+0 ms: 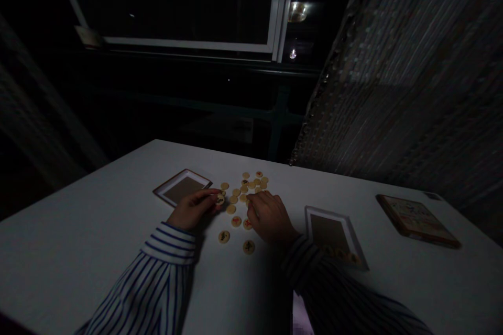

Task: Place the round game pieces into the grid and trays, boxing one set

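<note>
Between the thumb and fingers of my left hand (194, 208) is a round wooden Chinese chess piece (220, 199), its dark character facing up. My right hand (271, 217) is bent over the scattered pieces, fingers closed together and fingertips down among them; whatever is under them is hidden. A loose cluster of pale pieces (236, 192) lies beyond and between the hands, mostly blank side up. Closer to me lie a red-marked piece (236, 221), a dark-marked piece (223, 236) and another dark-marked piece (249, 247). Both sleeves are striped.
A shallow tray (160, 192) stands on the white table (118, 225) behind my left hand. Right of my right hand, a second tray (356, 233) has several pieces along its near side. A flat box with a picture (416, 220) lies farther right. A beaded curtain (393, 89) hangs behind.
</note>
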`<move>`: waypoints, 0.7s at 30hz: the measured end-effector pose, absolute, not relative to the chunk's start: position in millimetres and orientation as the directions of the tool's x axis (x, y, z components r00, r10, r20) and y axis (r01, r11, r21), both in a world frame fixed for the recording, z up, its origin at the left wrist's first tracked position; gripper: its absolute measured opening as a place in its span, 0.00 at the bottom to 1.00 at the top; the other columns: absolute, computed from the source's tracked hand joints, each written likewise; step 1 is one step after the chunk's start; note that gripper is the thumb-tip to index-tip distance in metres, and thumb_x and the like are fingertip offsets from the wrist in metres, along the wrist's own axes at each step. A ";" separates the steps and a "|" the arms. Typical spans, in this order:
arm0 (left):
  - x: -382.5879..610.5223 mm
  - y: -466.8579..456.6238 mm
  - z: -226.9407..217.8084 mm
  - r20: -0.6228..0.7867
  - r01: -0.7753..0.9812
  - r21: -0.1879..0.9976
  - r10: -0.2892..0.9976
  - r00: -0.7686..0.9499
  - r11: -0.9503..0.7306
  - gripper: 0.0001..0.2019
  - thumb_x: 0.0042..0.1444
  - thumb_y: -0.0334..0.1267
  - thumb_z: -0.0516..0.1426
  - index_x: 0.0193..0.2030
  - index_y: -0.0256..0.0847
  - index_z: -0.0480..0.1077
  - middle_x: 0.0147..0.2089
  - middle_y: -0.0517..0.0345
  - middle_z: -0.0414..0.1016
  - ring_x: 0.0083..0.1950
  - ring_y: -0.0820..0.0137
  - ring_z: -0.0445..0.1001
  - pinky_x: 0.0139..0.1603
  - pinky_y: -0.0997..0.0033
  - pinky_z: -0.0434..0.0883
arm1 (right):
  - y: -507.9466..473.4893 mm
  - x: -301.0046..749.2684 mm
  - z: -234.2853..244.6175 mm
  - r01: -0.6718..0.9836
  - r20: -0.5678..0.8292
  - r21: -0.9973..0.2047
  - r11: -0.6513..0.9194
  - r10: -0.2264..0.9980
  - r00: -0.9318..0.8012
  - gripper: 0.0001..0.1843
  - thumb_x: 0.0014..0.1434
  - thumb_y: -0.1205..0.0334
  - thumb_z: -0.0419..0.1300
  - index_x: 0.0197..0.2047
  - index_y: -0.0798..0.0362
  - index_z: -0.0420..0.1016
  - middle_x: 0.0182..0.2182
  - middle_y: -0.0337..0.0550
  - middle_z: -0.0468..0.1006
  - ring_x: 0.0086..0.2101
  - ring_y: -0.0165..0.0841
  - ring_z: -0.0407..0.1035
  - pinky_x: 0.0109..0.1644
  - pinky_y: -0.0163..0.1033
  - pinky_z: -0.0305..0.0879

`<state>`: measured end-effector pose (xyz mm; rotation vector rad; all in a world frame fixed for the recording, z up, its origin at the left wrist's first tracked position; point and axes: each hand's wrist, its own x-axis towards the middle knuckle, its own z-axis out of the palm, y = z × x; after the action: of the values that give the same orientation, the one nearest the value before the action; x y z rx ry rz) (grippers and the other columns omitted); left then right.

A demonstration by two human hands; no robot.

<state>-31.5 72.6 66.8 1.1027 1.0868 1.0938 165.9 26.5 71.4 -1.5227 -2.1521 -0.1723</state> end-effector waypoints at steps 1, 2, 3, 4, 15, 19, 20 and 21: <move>-31.9 72.7 67.0 -0.093 -0.095 0.990 0.986 0.139 0.107 0.19 0.37 0.41 0.64 0.37 0.36 0.72 0.29 0.58 0.77 0.29 0.74 0.74 0.33 0.76 0.72 | 26.5 166.0 71.5 0.913 0.460 -0.176 0.369 0.851 -0.255 0.13 0.56 0.65 0.49 0.44 0.52 0.68 0.37 0.44 0.72 0.41 0.34 0.62 0.42 0.39 0.52; -32.5 72.8 67.1 -0.087 -0.084 0.992 0.986 0.145 0.099 0.20 0.37 0.42 0.64 0.38 0.35 0.72 0.29 0.57 0.77 0.29 0.74 0.74 0.33 0.75 0.71 | 26.6 166.1 71.6 0.912 0.458 -0.176 0.370 0.851 -0.257 0.13 0.57 0.65 0.48 0.44 0.52 0.68 0.37 0.44 0.72 0.41 0.34 0.62 0.42 0.39 0.52; -33.0 72.9 67.3 -0.081 -0.073 0.993 0.986 0.144 0.092 0.20 0.37 0.42 0.64 0.38 0.35 0.71 0.29 0.57 0.77 0.29 0.73 0.74 0.34 0.75 0.71 | 26.6 166.2 71.8 0.913 0.455 -0.175 0.369 0.852 -0.257 0.13 0.57 0.65 0.48 0.44 0.52 0.68 0.37 0.44 0.72 0.41 0.34 0.62 0.42 0.38 0.52; -33.5 73.1 67.4 -0.077 -0.059 0.995 0.987 0.140 0.086 0.21 0.37 0.43 0.63 0.39 0.35 0.71 0.30 0.56 0.77 0.29 0.73 0.74 0.34 0.74 0.71 | 26.6 166.2 72.0 0.913 0.451 -0.174 0.368 0.854 -0.258 0.13 0.57 0.65 0.48 0.44 0.52 0.68 0.37 0.44 0.72 0.41 0.34 0.62 0.42 0.38 0.52; -35.2 75.9 60.8 0.011 0.260 0.963 0.975 0.221 -0.070 0.26 0.39 0.43 0.60 0.46 0.33 0.67 0.37 0.52 0.76 0.39 0.67 0.74 0.45 0.64 0.70 | 28.2 168.4 75.0 0.943 0.394 -0.188 0.275 0.901 -0.184 0.13 0.58 0.65 0.48 0.45 0.53 0.68 0.39 0.45 0.72 0.42 0.34 0.63 0.43 0.39 0.52; -34.6 77.3 56.4 0.058 0.398 0.904 0.966 0.253 -0.158 0.24 0.41 0.45 0.58 0.45 0.33 0.68 0.35 0.52 0.76 0.36 0.67 0.74 0.41 0.66 0.70 | 33.2 175.2 72.9 0.954 0.364 -0.215 0.207 0.924 -0.118 0.14 0.58 0.65 0.47 0.46 0.52 0.67 0.41 0.44 0.73 0.42 0.35 0.62 0.43 0.40 0.52; -34.7 77.5 55.4 0.075 0.436 0.880 0.963 0.258 -0.186 0.23 0.41 0.45 0.57 0.44 0.33 0.68 0.35 0.53 0.76 0.37 0.67 0.74 0.40 0.67 0.70 | 34.1 177.1 72.3 0.956 0.355 -0.218 0.195 0.928 -0.109 0.14 0.57 0.65 0.47 0.46 0.52 0.67 0.41 0.44 0.73 0.42 0.35 0.62 0.43 0.40 0.52; -34.9 77.7 54.4 0.090 0.473 0.855 0.959 0.267 -0.212 0.22 0.41 0.45 0.57 0.43 0.34 0.69 0.34 0.53 0.76 0.37 0.66 0.73 0.40 0.67 0.70 | 34.8 178.9 71.7 0.958 0.344 -0.218 0.184 0.933 -0.101 0.14 0.57 0.65 0.48 0.45 0.52 0.67 0.41 0.44 0.73 0.42 0.35 0.62 0.43 0.40 0.52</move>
<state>-34.9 77.7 54.4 1.8102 1.3030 0.8462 178.9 34.8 71.7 -1.7772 -2.0656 -0.0840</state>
